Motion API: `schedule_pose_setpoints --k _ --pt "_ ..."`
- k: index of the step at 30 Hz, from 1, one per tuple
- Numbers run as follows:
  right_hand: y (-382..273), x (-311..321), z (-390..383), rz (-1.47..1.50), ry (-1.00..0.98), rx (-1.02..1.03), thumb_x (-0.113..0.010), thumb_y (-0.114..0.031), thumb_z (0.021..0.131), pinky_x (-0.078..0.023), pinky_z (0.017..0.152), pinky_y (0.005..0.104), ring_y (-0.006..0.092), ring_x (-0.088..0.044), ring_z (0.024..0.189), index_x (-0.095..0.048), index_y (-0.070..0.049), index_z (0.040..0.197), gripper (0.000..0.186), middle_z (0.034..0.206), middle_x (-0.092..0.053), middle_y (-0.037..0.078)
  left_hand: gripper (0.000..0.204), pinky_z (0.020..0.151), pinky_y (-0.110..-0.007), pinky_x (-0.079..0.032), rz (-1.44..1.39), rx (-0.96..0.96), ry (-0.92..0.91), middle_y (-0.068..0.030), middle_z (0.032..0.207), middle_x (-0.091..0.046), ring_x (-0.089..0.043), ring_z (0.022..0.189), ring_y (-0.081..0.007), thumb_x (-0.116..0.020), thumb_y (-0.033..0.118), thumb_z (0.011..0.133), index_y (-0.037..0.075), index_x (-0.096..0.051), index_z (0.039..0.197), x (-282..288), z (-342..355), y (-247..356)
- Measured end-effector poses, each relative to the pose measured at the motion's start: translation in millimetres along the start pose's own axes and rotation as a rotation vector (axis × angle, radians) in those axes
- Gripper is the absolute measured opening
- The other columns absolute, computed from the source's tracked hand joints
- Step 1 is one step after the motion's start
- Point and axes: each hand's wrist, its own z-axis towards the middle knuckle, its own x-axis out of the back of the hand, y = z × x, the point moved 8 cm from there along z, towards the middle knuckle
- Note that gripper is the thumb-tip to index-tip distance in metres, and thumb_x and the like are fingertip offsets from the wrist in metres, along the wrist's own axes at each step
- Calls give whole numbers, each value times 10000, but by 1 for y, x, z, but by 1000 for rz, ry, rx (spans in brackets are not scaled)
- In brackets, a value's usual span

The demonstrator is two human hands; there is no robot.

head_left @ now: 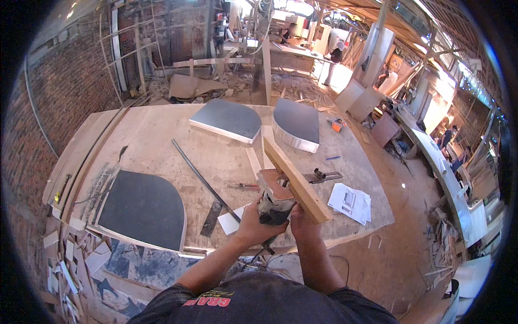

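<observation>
The broad plywood workbench (pixel 162 146) carries three grey round-ended panels — one near left (pixel 143 208), two far (pixel 226 119) (pixel 297 124). Above its near edge the left hand (pixel 253 221) is wrapped around a dark handheld power trimmer (pixel 272 208), while the right hand (pixel 302 218) is closed on the near end of a long pale wooden batten (pixel 294 181) lying against the tool. Held free in the air, the batten could kick or twist if the cutter grabs — fingers sit close. A thin dark metal strip (pixel 202 181), white paper sheets (pixel 350 202) and a small metal clamp (pixel 324 175) crowd the bench nearby
</observation>
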Motion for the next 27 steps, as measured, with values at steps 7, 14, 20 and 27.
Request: schedule_pose_setpoints --k 7,14,20,27 --pt "-20 -31 17 845 -107 -563 -590 -153 1071 -515 925 337 147 -644 1071 -677 1 1200 219 1175 -700 67 631 889 -351 -558 33 135 -70 -53 1091 -714 -686 996 -168 -936 195 700 60 -630 1235 10 0 -7" --pt "-15 -36 15 801 -3 -580 -620 -146 1059 -502 813 278 105 -635 888 -700 -10 1076 159 968 -700 10 581 879 -353 -562 -29 135 -46 -58 1050 -725 -698 951 -175 -935 203 711 55 -657 1200 7 -1 -8" --pt "-10 -33 7 697 105 -589 -617 -149 1059 -507 808 284 117 -649 911 -698 30 1097 200 980 -712 32 558 860 -362 -565 62 122 -55 -99 1044 -739 -703 948 -185 -924 215 697 14 -662 1148 3 -1 -17" --pt "-18 -21 0 -301 -66 -84 -612 -187 1063 -540 904 316 168 -680 1077 -662 38 1271 310 1180 -712 112 552 858 -355 -566 85 42 -38 -103 1042 -745 -711 958 -187 -912 205 707 3 -661 1154 5 4 -16"
